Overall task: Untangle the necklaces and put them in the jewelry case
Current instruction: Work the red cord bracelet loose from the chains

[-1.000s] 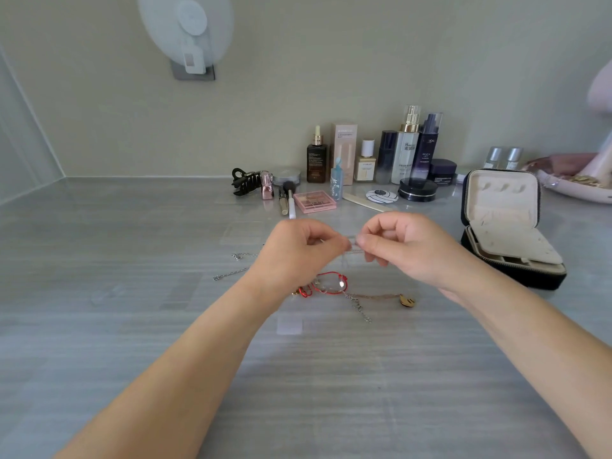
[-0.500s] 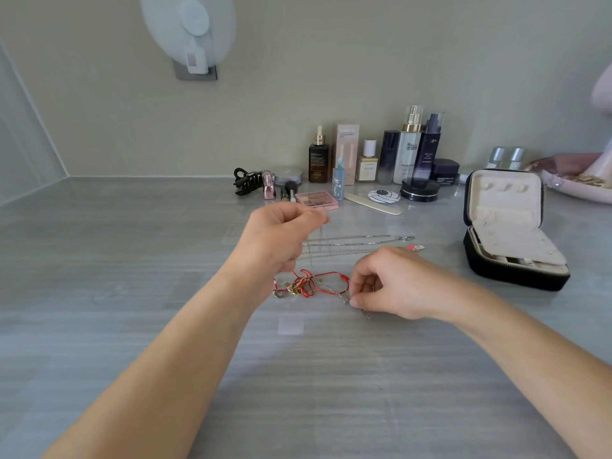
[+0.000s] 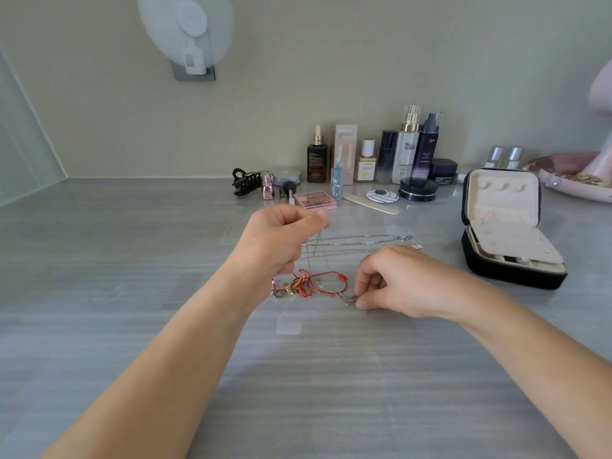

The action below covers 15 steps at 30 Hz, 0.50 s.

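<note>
Pinching a thin chain (image 3: 318, 240), the left hand (image 3: 281, 240) is raised; the right hand (image 3: 397, 283) pinches a chain end (image 3: 351, 301).

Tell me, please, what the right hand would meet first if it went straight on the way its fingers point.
Probably the red cord tangle, just past the right hand; depth is unclear.

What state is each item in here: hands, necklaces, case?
Black zip-around jewelry case: open, lid upright.
Left hand: raised, pinching a fine silver chain.
Right hand: low, pinching a small silver charm.
Red cord and gold chain bundle: tangled, on the grey table.
Long silver chain necklace: stretched out flat behind the hands.
</note>
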Motion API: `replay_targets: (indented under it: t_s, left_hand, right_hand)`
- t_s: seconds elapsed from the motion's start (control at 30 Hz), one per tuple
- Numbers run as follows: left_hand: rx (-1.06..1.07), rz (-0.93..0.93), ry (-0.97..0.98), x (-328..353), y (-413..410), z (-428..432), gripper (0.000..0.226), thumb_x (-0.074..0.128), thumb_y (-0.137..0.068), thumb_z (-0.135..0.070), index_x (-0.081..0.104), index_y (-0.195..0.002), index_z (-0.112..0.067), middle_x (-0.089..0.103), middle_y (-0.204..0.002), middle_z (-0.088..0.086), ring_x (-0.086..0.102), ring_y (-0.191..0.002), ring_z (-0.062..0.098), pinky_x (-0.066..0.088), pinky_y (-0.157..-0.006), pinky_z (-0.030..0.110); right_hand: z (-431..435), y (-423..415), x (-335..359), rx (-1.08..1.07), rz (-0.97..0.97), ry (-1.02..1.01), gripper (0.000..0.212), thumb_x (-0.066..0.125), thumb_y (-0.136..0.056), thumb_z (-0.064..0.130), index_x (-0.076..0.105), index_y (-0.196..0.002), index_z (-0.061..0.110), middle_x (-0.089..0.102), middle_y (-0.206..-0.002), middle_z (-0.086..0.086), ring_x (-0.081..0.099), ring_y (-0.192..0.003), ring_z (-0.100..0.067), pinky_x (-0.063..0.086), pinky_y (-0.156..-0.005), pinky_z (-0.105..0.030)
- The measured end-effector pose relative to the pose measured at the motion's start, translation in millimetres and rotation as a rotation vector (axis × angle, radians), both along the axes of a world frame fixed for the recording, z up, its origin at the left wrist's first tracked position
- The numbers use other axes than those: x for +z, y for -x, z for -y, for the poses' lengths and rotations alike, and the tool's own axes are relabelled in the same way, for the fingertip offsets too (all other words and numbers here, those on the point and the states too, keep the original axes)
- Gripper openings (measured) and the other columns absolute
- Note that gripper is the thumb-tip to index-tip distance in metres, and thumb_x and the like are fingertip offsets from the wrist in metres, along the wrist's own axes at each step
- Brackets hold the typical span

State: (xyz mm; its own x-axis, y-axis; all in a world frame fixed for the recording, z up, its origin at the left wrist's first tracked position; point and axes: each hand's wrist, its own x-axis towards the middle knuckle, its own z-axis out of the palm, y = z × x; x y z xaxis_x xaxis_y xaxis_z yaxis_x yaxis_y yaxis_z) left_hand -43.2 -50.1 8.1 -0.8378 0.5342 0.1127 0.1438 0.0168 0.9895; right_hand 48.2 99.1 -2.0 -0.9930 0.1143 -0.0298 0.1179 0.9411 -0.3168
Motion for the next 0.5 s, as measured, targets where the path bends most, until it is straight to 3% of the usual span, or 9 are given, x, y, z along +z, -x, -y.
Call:
replay_targets:
  t_s: [0.33, 0.5]
  left_hand:
    - [-0.043, -0.011, -0.006, 0, -1, -1, 0.014, 0.063, -0.086, -0.022, 0.063, -0.075, -0.013, 0.022, -0.056, -0.002, 0.016, -0.043, 0.009, 0.014, -0.038, 0.015]
    - [-0.064, -0.022, -0.025, 2, -2, 0, 0.015, 0.062, -0.086, -0.022, 0.062, -0.075, -0.013, 0.022, -0.055, -0.002, 0.015, -0.043, 0.009, 0.013, -0.039, 0.017]
  right_hand:
    - [1, 1, -3, 0.069, -0.048, -0.056, 0.006, 0.068, -0.079, 0.035, 0.066, -0.08, 0.029, 0.065, -0.077, 0.013, 0.056, -0.075, -0.005, 0.05, -0.076, -0.03]
    - [3, 3, -8, 0.153, -0.014, -0.088, 0.011, 0.059, -0.086, 0.031, 0.053, -0.078, 0.033, 0.059, -0.086, 0.012, 0.051, -0.078, -0.008, 0.049, -0.08, -0.034]
